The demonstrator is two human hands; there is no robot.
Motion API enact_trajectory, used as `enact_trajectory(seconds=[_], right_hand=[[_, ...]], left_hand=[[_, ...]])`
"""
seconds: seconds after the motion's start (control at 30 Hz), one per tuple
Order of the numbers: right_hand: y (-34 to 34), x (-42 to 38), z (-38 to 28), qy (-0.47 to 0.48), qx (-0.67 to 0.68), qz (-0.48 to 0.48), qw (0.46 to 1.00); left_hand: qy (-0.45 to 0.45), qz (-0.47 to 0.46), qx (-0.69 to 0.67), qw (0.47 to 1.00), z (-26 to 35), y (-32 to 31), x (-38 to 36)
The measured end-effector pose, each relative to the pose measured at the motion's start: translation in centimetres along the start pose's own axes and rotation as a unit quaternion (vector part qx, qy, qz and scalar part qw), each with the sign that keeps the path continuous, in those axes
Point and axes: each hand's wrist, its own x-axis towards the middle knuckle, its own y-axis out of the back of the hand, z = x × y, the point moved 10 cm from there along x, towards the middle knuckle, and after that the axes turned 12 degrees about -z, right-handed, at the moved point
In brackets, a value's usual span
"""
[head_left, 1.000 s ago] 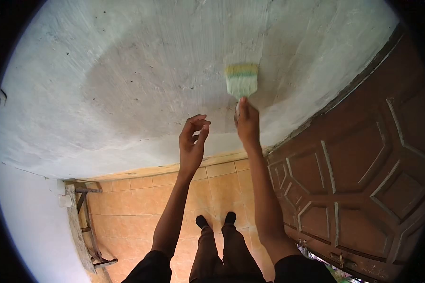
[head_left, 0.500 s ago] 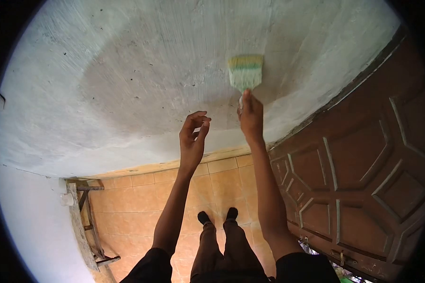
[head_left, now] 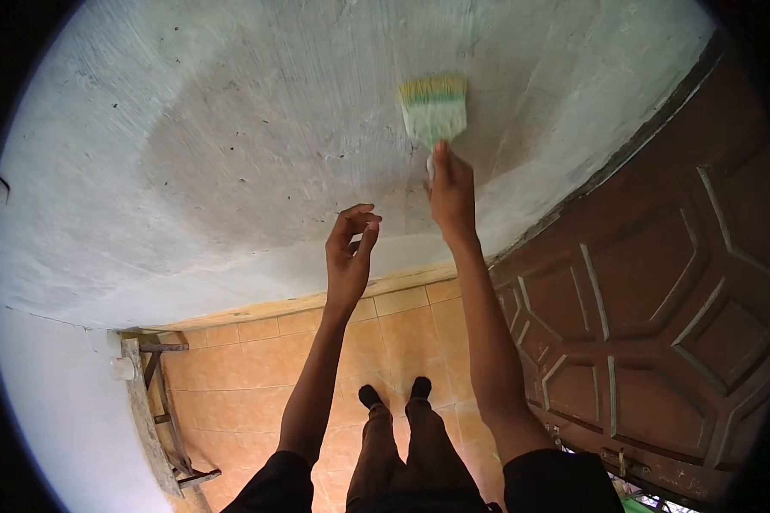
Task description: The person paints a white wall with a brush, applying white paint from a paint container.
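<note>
Gripping brush (head_left: pixel 436 115), right hand (head_left: pixel 453 195) (left hand (head_left: pixel 347 248) half-curled).

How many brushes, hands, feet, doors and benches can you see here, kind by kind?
Brush: 1
Left hand and right hand: 2
Feet: 2
Brown door: 1
Wooden bench: 1
Total: 7

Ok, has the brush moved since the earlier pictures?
Yes. Judged against the tiled floor, the brush in the right hand has moved up the wall, farther from the floor.
</note>
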Motion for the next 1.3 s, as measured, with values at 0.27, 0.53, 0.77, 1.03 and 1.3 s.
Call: enact_trajectory(seconds=[0.27,0.53,0.77,1.03,1.3], right_hand=[[-0.8,-10.3,14.5,-0.209,0.061,-0.032,0.975],[-0.5,-1.8,3.5,-0.019,0.072,-0.01,0.997],[-2.0,-8.2,17.2,-0.123,0.041,-0.025,0.991],[-1.2,-6.3,9.4,-0.051,0.084,-0.004,0.995],[-2.3,-7.8,18.2,-0.104,0.079,-0.045,0.99]], left_hand=[[0.0,-0.008,0.013,1.0,-1.4,-0.2,-0.7],[0.022,-0.017,0.008,1.0,-2.9,-0.8,-1.3],[0.045,-0.009,-0.004,0.999,-4.7,-0.2,-1.4],[0.05,-0.026,-0.005,0.998,-6.2,-1.7,-2.2],[0.07,-0.03,-0.008,0.997,-8.4,-2.6,-2.2]])
